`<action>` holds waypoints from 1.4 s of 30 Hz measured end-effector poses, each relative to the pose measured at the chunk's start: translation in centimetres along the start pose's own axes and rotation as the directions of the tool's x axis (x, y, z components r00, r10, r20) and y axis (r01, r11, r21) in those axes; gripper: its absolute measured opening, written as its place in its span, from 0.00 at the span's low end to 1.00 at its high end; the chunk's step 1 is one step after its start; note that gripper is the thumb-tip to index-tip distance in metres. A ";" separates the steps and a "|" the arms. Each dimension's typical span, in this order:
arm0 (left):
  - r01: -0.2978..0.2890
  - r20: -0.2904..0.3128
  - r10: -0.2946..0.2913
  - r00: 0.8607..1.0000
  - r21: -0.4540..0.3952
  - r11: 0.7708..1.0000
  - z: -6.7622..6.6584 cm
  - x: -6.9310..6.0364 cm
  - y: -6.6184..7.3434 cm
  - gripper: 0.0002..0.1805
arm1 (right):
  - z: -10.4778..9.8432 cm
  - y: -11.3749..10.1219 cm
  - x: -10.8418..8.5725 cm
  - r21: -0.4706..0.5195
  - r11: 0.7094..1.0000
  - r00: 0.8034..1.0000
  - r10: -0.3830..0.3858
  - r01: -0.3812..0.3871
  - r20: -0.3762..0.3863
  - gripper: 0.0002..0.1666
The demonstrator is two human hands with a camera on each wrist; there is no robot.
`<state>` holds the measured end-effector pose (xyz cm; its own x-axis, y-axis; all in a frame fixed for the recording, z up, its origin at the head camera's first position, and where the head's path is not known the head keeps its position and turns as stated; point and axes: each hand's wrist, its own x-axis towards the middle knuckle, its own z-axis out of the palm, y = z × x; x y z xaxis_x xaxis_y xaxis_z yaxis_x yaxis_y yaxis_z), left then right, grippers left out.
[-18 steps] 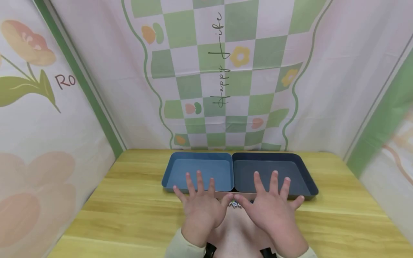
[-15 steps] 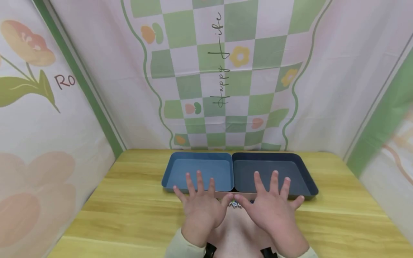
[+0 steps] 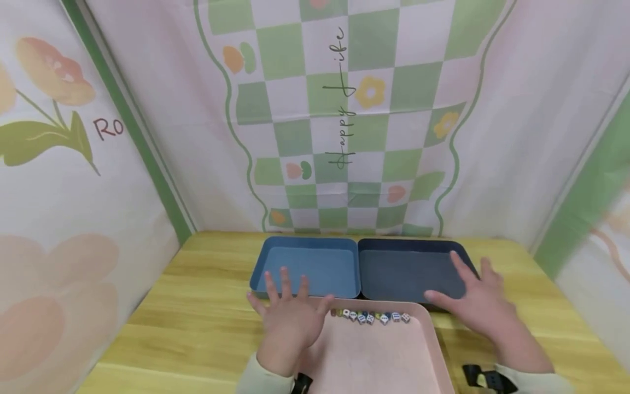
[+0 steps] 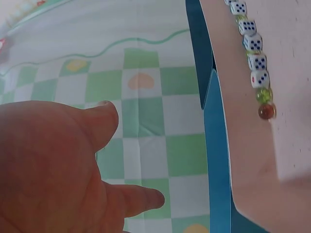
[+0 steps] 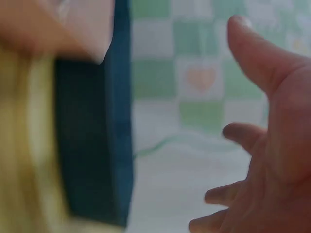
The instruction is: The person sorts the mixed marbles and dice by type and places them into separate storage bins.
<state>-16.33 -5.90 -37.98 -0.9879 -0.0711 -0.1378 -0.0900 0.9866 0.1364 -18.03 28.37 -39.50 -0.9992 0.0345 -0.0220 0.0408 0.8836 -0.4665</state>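
Note:
Fingers spread, my left hand [image 3: 290, 323] hovers over the left side of a pink tray [image 3: 384, 361] and holds nothing. My right hand [image 3: 487, 306] is beyond the tray's right edge, fingers apart, in front of the dark blue tray [image 3: 408, 273]. Along the pink tray's far wall lies a row of several white dice [image 3: 370, 319], with small glass marbles among them. At the row's left end, the left wrist view has a brown marble [image 4: 266, 111] beside a green marble [image 4: 264, 95]. A mid-blue tray [image 3: 310, 268] stands behind my left hand.
All three trays sit on a wooden table [image 3: 187, 312], the two blue ones side by side behind the pink one. A checked curtain [image 3: 327, 137] hangs at the table's back edge, with more printed cloth on both sides.
My hands have drawn apart: the right has swung to the right and turned, the left has shifted slightly left. The pink tray and its row of dice have come into sight.

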 end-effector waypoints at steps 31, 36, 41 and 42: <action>0.015 0.043 -0.012 0.999 -0.072 0.997 0.0 0.6 -1.7 0.46 | 0.3 10.4 3.1 0.151 0.987 0.986 -0.070 0.046 0.153 0.67; 0.024 0.048 -0.021 0.999 -0.071 0.997 0.1 0.7 -1.9 0.46 | 0.1 10.5 3.4 0.116 0.992 0.981 -0.079 0.059 0.177 0.66; 0.025 0.048 -0.022 0.999 -0.069 0.997 0.2 0.7 -2.0 0.46 | -0.3 10.6 3.9 0.064 0.997 0.971 -0.063 0.050 0.230 0.64; 0.025 0.048 -0.021 0.999 -0.070 0.997 0.2 0.8 -2.0 0.46 | -0.4 10.6 4.0 0.057 0.997 0.969 -0.060 0.048 0.238 0.63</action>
<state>-16.88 -7.86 -38.51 -0.9786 -0.0850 -0.1874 -0.1229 0.9719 0.2009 -21.56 38.08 -44.16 -0.9703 -0.1303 -0.2037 -0.0066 0.8564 -0.5163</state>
